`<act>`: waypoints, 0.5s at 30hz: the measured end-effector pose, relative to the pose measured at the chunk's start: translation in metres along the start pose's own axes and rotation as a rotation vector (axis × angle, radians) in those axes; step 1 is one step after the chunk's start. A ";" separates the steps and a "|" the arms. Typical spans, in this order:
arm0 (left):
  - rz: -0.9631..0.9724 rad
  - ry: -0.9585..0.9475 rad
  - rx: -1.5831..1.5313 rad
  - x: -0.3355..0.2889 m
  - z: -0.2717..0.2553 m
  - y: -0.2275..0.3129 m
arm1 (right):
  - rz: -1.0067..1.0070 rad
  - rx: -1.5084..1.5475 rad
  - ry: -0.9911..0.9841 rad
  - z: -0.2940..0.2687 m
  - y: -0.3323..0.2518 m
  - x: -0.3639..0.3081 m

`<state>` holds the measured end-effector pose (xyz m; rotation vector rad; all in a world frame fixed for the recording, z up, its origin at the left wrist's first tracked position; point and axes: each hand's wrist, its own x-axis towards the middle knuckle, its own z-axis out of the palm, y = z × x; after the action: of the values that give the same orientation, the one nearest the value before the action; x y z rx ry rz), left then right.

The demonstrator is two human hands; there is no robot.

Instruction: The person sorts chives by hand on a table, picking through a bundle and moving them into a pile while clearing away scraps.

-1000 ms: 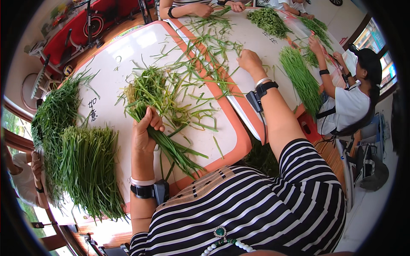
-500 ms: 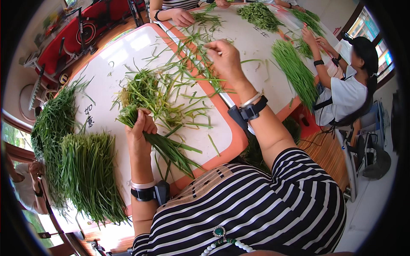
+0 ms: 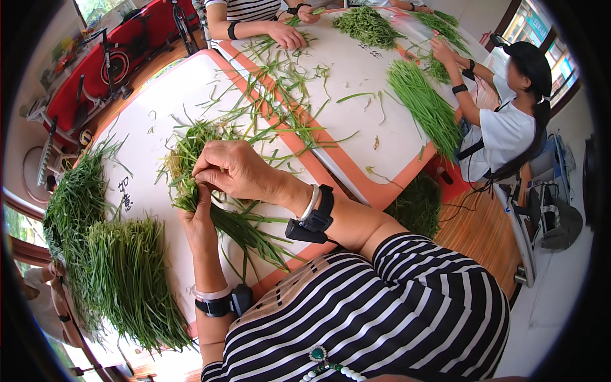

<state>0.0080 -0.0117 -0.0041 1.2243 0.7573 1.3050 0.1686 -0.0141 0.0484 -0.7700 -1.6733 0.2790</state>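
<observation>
Now the right hand (image 3: 232, 169), pinched, contents unclear, has left the right edge of the desk (image 3: 143, 165) for the left hand (image 3: 198, 216), closed in a grip around one green bunch (image 3: 247, 232), so both seemingly work it together.

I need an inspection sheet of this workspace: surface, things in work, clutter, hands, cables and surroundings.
Surface: left table and right table, both white with orange borders.
Job's things: bunch of green stalks in hand; dense stack and looser heap to the left; bundle on the right table.
Clutter: loose green pieces scattered across the seam; tangled pile beyond the hands.
Hands: left hand holds the bunch; right hand is at its upper end, its grip unclear.
Cables: thin dark cord near the right-hand co-worker.
Surroundings: another person in stripes across the tables; exercise bike at far left.
</observation>
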 end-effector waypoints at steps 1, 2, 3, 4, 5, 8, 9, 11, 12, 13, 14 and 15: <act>0.027 -0.058 0.019 0.000 -0.001 -0.001 | 0.001 -0.006 0.006 -0.002 0.000 0.000; 0.025 -0.036 -0.015 -0.005 0.007 0.008 | 0.036 0.018 0.003 -0.003 -0.002 0.000; 0.024 -0.033 -0.013 -0.004 0.005 0.010 | 0.072 0.042 0.000 -0.005 -0.005 0.000; 0.010 -0.101 -0.125 -0.003 0.003 0.012 | 0.144 0.064 -0.025 -0.011 -0.007 0.001; -0.005 -0.164 -0.236 -0.005 0.002 0.015 | 0.085 0.003 -0.036 -0.017 0.000 0.000; -0.107 -0.191 -0.524 0.001 -0.001 0.033 | 0.215 -0.203 -0.033 -0.061 0.011 -0.003; -0.126 -0.222 -0.677 0.004 -0.014 0.027 | 0.352 -0.295 -0.094 -0.080 0.016 -0.004; -0.194 -0.315 -0.894 0.011 -0.029 0.020 | 0.548 -0.289 -0.064 -0.118 0.021 -0.009; -0.211 -0.329 -0.928 0.014 -0.028 0.018 | 0.597 -0.428 -0.047 -0.140 0.027 -0.015; -0.243 -0.325 -0.968 0.016 -0.029 0.013 | 0.674 -0.439 -0.015 -0.154 0.027 -0.017; -0.285 -0.316 -0.983 0.020 -0.025 0.009 | 0.600 -0.563 -0.007 -0.178 0.044 -0.029; -0.324 -0.292 -0.994 0.017 -0.027 0.008 | 0.616 -0.629 -0.024 -0.184 0.042 -0.032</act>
<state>-0.0167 0.0102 -0.0001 0.4325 0.0317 0.9826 0.3578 -0.0432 0.0472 -1.7637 -1.5134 0.1802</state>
